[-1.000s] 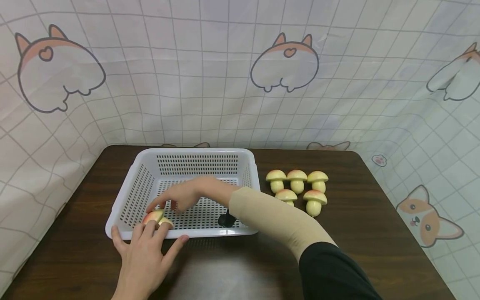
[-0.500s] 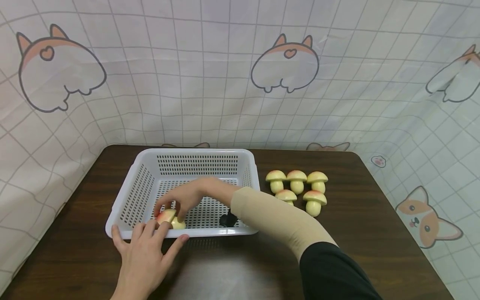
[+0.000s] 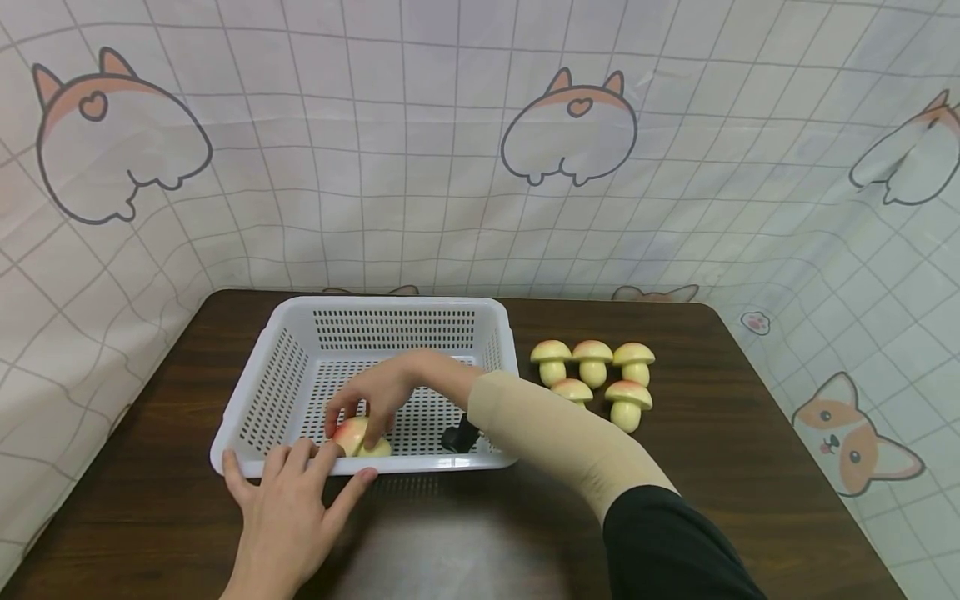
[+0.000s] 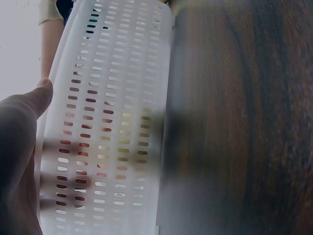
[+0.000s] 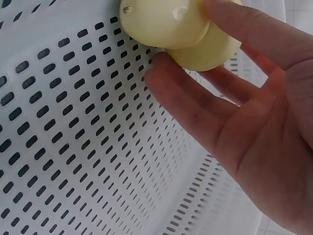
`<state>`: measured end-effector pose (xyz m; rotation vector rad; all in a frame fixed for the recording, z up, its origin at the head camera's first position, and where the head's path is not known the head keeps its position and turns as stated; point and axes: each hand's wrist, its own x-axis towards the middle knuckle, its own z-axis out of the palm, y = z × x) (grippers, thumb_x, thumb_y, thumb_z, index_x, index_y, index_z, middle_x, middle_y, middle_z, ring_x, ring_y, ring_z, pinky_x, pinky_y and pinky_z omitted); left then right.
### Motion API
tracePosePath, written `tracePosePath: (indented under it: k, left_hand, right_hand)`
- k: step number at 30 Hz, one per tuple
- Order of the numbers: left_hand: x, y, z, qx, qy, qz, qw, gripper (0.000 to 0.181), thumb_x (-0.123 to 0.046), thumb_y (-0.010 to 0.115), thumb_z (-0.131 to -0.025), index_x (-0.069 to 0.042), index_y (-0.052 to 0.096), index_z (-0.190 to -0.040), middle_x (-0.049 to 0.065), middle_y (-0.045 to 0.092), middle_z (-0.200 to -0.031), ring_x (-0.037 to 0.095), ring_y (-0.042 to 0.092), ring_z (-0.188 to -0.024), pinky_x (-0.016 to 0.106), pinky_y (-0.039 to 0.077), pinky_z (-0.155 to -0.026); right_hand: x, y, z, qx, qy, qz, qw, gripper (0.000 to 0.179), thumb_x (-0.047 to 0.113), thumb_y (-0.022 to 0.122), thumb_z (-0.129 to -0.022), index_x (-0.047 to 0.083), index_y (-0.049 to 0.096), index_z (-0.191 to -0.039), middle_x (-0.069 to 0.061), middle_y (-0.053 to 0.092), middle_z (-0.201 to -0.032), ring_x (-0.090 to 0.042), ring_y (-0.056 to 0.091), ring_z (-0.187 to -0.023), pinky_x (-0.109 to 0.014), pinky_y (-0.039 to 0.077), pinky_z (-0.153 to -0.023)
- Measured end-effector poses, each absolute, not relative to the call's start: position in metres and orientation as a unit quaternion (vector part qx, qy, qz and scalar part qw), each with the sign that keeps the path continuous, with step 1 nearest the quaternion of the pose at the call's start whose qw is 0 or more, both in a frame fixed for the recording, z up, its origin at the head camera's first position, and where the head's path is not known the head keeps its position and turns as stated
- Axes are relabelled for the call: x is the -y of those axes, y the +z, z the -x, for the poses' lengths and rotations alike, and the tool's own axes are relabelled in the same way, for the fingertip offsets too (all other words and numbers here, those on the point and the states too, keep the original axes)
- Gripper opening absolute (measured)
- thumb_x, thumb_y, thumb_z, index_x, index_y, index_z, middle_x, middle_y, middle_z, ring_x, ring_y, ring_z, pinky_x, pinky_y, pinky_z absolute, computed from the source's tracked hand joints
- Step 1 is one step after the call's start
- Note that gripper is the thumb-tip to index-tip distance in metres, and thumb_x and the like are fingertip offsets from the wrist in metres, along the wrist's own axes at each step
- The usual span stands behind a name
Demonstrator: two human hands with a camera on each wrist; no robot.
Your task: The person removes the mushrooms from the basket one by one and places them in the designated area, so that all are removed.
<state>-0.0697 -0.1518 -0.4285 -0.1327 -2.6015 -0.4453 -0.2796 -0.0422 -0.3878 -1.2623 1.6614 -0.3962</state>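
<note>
A white perforated plastic basket (image 3: 258, 358) stands on the dark table. My left hand (image 3: 292, 504) grips its near rim, fingers over the edge into the basket; the left wrist view shows the thumb (image 4: 43, 93) at the rim and finger shadows through the slots. Inside, at the near wall, my right hand (image 3: 386, 390) holds a pale yellow toy mushroom (image 3: 351, 435) with a reddish cap. The right wrist view shows that mushroom (image 5: 164, 22) between thumb and fingers, close to the basket floor. Part of its cap hides behind the left fingertips in the head view.
Right of the basket, several similar toy mushrooms (image 3: 592, 362) stand in two rows on the wooden table (image 3: 720, 467); the forearm partly covers one. A black camera (image 3: 460, 436) sits at the right wrist. A grid-patterned cloth (image 3: 420, 167) hangs behind.
My right hand has moved rightward along the near wall of the basket with the toy mushroom, which has come out from behind the left fingers. The left hand has stayed on the rim.
</note>
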Motion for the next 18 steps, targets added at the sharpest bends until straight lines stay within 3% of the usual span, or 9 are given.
tracePosePath:
  k: [18]
  left_hand:
    - [0.151, -0.429, 0.070, 0.956, -0.161, 0.042, 0.241, 0.052, -0.057, 0.070, -0.090, -0.008, 0.070, -0.107, 0.015, 0.063, -0.100, 0.043, 0.052, -0.101, 0.083, -0.006, -0.103]
  right_hand:
    - [0.027, -0.381, 0.285, -0.676, -0.190, 0.434, 0.565, 0.052, -0.004, 0.080, -0.086, 0.019, 0.059, -0.129, -0.003, 0.055, -0.129, -0.020, 0.065, -0.105, -0.045, 0.060, -0.081]
